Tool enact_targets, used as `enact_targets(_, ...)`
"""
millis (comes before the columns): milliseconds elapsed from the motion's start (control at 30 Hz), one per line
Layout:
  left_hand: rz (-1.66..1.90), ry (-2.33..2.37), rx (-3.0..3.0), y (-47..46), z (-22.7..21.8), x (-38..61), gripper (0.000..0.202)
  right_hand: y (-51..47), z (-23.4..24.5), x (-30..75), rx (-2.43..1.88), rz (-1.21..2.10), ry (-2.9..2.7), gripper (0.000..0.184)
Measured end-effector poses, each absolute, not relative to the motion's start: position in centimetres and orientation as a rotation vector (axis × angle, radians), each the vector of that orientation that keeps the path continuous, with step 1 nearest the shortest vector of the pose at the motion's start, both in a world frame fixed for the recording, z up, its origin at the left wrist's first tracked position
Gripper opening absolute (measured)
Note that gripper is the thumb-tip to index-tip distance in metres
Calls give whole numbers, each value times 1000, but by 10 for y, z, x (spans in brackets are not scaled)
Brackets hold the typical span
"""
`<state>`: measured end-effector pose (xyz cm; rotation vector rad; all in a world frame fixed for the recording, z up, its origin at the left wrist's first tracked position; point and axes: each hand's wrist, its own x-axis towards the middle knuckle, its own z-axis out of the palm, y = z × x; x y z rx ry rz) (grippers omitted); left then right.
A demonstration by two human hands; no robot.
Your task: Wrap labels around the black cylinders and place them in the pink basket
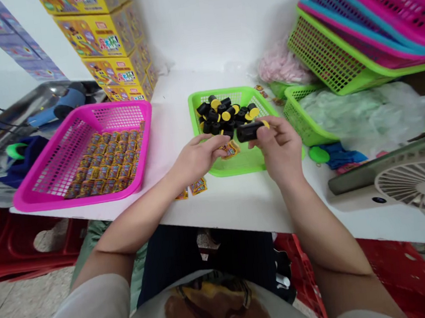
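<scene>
My right hand point(280, 147) grips a black cylinder with a yellow cap point(250, 131) over the front of a green basket point(243, 163). My left hand point(197, 156) is curled, pinching a small printed orange packet point(230, 149) just left of the cylinder. Several more black cylinders with yellow caps point(225, 114) lie piled in the back of the green basket. Two loose packets point(194, 188) lie on the white table under my left wrist.
A pink basket point(52, 168) at the left holds rows of packed packets point(108, 162). Yellow printed boxes point(109, 43) are stacked behind it. At the right are stacked baskets point(355, 37), a green basket of plastic bags point(359, 113) and a white fan point(416, 185). Red crates sit under the table.
</scene>
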<state>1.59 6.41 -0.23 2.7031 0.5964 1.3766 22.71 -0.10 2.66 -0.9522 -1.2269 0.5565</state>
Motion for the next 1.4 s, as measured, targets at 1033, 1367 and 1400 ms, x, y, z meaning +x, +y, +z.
enact_targets(1033, 1280, 495, 2192, 25, 2, 8, 68, -13, 25, 224, -838, 784, -1630, 42)
enact_targets(1367, 1335, 539, 1846, 22, 4, 13, 94, -17, 9, 208, -837, -90, -2041, 60)
enact_targets(1400, 1320, 517, 1804, 21, 5, 13, 96, -17, 8, 207, -820, -158, -2090, 65)
